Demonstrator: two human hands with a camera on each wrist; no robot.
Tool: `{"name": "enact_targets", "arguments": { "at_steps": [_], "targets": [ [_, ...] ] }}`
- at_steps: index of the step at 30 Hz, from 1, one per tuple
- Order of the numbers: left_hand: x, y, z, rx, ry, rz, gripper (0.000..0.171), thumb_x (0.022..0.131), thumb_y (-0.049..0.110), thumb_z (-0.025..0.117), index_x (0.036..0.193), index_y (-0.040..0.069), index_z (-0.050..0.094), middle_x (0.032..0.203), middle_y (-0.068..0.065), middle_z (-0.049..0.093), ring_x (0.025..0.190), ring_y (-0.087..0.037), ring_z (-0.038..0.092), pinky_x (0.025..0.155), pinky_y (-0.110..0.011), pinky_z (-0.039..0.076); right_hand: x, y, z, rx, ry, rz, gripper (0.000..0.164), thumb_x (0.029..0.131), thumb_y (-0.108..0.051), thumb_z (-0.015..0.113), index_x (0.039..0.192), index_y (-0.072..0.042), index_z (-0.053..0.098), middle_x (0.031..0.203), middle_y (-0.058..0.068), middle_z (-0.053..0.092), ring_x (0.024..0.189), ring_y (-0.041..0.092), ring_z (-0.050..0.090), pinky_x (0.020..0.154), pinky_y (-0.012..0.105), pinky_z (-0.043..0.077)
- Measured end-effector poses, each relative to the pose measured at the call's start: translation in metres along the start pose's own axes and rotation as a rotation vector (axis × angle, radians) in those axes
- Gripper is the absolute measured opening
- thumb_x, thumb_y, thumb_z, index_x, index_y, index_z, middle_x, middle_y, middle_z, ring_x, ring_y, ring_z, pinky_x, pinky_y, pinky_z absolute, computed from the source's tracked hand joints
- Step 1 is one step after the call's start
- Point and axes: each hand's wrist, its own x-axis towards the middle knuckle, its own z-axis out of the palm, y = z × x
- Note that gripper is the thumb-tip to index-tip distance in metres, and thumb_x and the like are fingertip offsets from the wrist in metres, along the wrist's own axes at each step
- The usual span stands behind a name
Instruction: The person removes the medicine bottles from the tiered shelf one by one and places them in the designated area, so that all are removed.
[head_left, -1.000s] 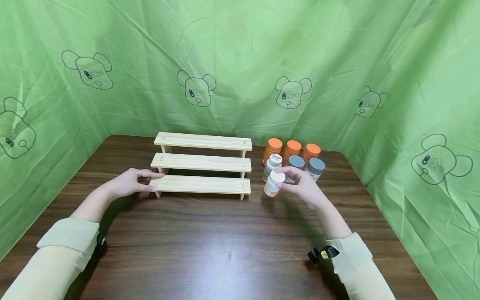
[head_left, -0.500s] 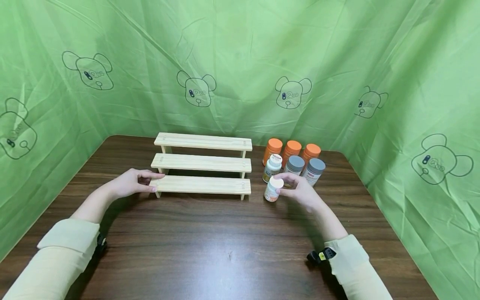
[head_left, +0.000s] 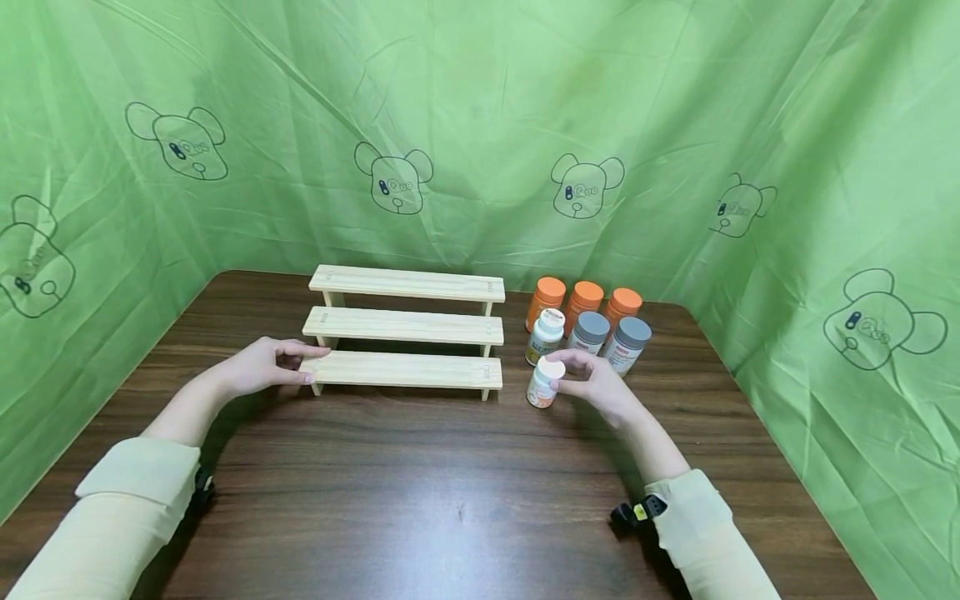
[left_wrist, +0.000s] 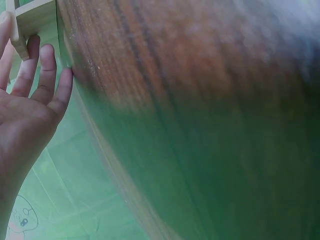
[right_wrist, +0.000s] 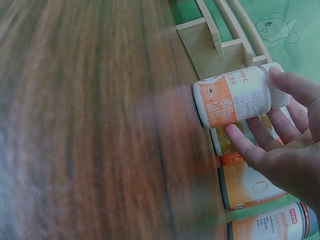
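Note:
A small white pill bottle with an orange label [head_left: 543, 385], marked as vitamin C in the right wrist view, stands upright at the table, right of the rack's lowest step. My right hand [head_left: 603, 388] pinches it near its white cap [right_wrist: 275, 90] between thumb and fingers. To the left, a three-step light wooden rack [head_left: 401, 368] stands on the table. My left hand [head_left: 258, 367] holds the left end of its front board, thumb at the near edge and index finger at the far edge. In the left wrist view, the other fingers [left_wrist: 47, 75] are spread near the rack's end.
Behind the held bottle stand a white-capped bottle [head_left: 546, 337], two grey-capped bottles [head_left: 625, 350] and three orange-capped bottles [head_left: 546, 298]. The dark wooden table [head_left: 420, 492] ends at a green cloth backdrop [head_left: 480, 100] with bear drawings.
My right hand has brought the white bottle slightly toward me and down, away from the grey-capped bottles, which show more now. The left hand and rack have stayed put.

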Motion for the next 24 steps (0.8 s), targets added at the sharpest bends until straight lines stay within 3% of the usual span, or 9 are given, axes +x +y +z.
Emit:
{"name": "enact_targets", "arguments": {
  "at_steps": [7, 17, 20, 24],
  "targets": [
    [-0.002, 0.002, -0.002, -0.012, -0.005, 0.006, 0.050, 0.080, 0.037, 0.074, 0.126, 0.021, 0.063, 0.121, -0.009, 0.063, 0.102, -0.016, 0.055, 0.083, -0.022, 0.041, 0.000, 0.001, 0.000, -0.006, 0.010, 0.032, 0.045, 0.079, -0.017, 0.077, 0.120, -0.008, 0.061, 0.120, 0.007, 0.061, 0.112, 0.019, 0.054, 0.092, 0.032, 0.043],
    [0.000, -0.002, -0.001, -0.042, -0.014, -0.013, 0.052, 0.079, 0.038, 0.075, 0.127, 0.022, 0.062, 0.114, -0.003, 0.066, 0.090, -0.012, 0.055, 0.078, -0.020, 0.041, 0.001, -0.001, -0.004, -0.002, -0.021, 0.023, 0.046, 0.079, -0.017, 0.077, 0.121, -0.010, 0.061, 0.120, 0.005, 0.062, 0.115, 0.019, 0.053, 0.093, 0.035, 0.042],
    [-0.001, -0.003, -0.002, -0.043, -0.013, -0.007, 0.051, 0.080, 0.038, 0.074, 0.127, 0.023, 0.062, 0.118, -0.003, 0.065, 0.099, -0.016, 0.057, 0.084, -0.024, 0.042, 0.002, -0.004, -0.007, -0.013, -0.054, -0.022, 0.048, 0.081, -0.014, 0.075, 0.125, -0.006, 0.058, 0.123, 0.010, 0.061, 0.117, 0.022, 0.053, 0.093, 0.034, 0.043],
    [-0.004, 0.002, -0.006, -0.045, -0.019, 0.011, 0.050, 0.081, 0.037, 0.074, 0.127, 0.021, 0.062, 0.131, -0.007, 0.058, 0.121, -0.026, 0.049, 0.098, -0.040, 0.037, -0.001, -0.012, -0.013, -0.063, -0.068, -0.069, 0.049, 0.082, -0.015, 0.073, 0.128, -0.006, 0.056, 0.128, 0.013, 0.058, 0.120, 0.026, 0.051, 0.092, 0.032, 0.044]
  ]
}}
